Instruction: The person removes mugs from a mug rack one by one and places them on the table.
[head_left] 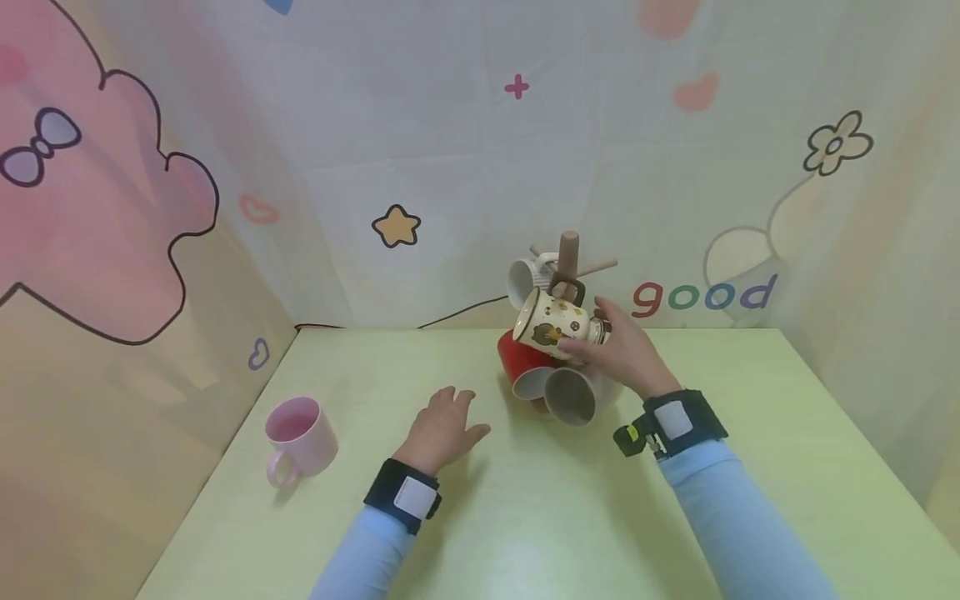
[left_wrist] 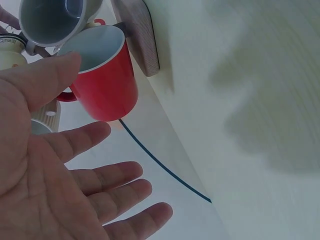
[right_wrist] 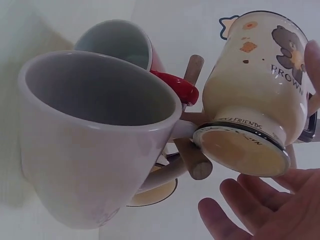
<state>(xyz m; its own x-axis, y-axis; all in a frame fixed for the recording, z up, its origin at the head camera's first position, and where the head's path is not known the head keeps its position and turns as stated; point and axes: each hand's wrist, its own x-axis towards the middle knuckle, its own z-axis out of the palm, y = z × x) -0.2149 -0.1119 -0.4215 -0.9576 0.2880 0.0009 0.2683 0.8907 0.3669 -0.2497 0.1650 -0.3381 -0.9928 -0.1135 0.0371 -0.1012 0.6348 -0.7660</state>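
My right hand [head_left: 626, 350] holds a cream mug [head_left: 557, 325] with a printed brown bear, thumb in front and a finger partly hidden behind it. The mug lies tilted, mouth to the left, its dark handle [head_left: 567, 289] up against the wooden mug stand [head_left: 569, 250]. Several other fingers spread beyond its foot in the right wrist view. Below it on the stand hang a red mug [left_wrist: 106, 90] and a pale grey-white mug [right_wrist: 90, 150]. My left hand [head_left: 441, 429] hovers over the table left of the stand, palm facing the red mug, fingers apart and holding nothing.
A pink mug [head_left: 303, 442] stands upright at the table's left side. On the stand's upper left hangs a white ribbed mug [head_left: 523, 282], and a bare peg [head_left: 598, 267] points right. A printed curtain [head_left: 450, 150] closes off the table's back edge.
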